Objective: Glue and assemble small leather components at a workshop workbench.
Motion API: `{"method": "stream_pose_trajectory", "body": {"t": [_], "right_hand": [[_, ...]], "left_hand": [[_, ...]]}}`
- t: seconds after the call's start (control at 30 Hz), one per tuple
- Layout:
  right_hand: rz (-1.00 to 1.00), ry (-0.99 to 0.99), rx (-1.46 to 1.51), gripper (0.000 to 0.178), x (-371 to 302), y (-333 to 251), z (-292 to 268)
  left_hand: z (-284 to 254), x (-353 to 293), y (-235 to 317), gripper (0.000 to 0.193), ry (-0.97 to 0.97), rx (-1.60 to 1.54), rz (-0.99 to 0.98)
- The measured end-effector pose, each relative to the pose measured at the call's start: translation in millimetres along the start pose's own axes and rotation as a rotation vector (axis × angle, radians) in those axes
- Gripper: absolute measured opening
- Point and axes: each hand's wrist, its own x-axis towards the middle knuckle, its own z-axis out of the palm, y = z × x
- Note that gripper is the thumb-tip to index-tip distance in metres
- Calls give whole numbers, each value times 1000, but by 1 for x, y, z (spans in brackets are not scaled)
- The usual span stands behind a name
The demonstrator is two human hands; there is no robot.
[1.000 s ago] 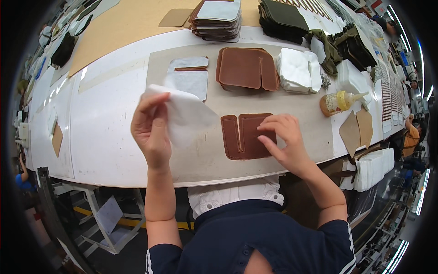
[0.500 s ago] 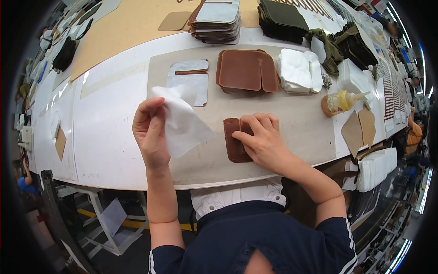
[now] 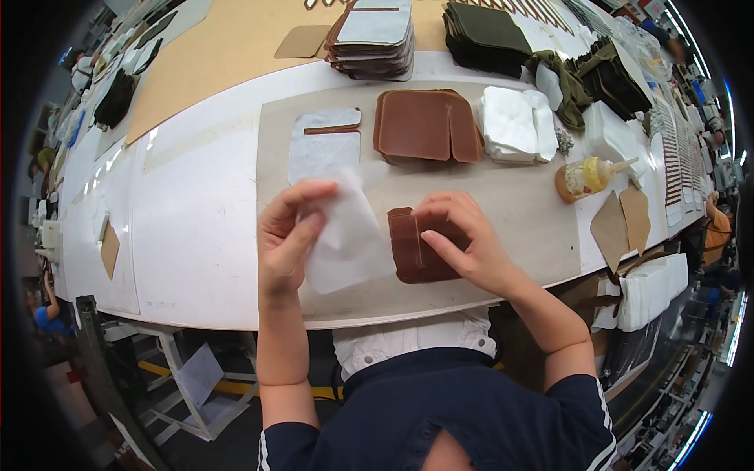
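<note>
My left hand (image 3: 292, 235) pinches a thin white sheet (image 3: 345, 243) between thumb and fingers, and the sheet hangs over the mat. It looks like soft lining fabric or tissue; I cannot tell which. To its right a dark brown leather piece (image 3: 407, 253) with a slit lies flat on the grey mat. My right hand (image 3: 463, 243) is over the leather's right part, thumb and forefinger apart. Whether its fingertips touch the leather is unclear. Beyond my left hand lies a pale grey-backed leather panel (image 3: 326, 149) with a brown strip across it.
Behind the mat (image 3: 542, 235) stand a stack of brown leather pieces (image 3: 416, 125), a white pad stack (image 3: 510, 122) and a yellow-topped glue bottle (image 3: 585, 179). Farther back are grey-backed leather panels (image 3: 373, 35) and dark green pieces (image 3: 487, 39). Tan card pieces (image 3: 620, 224) lie at the right.
My left hand has moved right with the white sheet, toward the brown leather piece. The right hand's thumb and fingers have spread and shifted slightly right, baring more of the leather.
</note>
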Motion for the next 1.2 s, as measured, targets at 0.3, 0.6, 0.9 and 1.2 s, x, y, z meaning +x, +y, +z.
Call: {"method": "stream_pose_trajectory", "body": {"t": [0.3,0.6,0.9,1.2], "right_hand": [[232,-169,852,35,21,-14,9],[133,27,532,16,14,-23,-5],[33,97,389,10,23,-41,-10],[-522,363,-462,29,40,-47,-23]], "left_hand": [[13,0,5,40,-156,-112,-330],[25,10,-12,31,-72,489,38],[40,13,-16,8,66,355,43],[21,10,-20,87,-267,316,-73]]}}
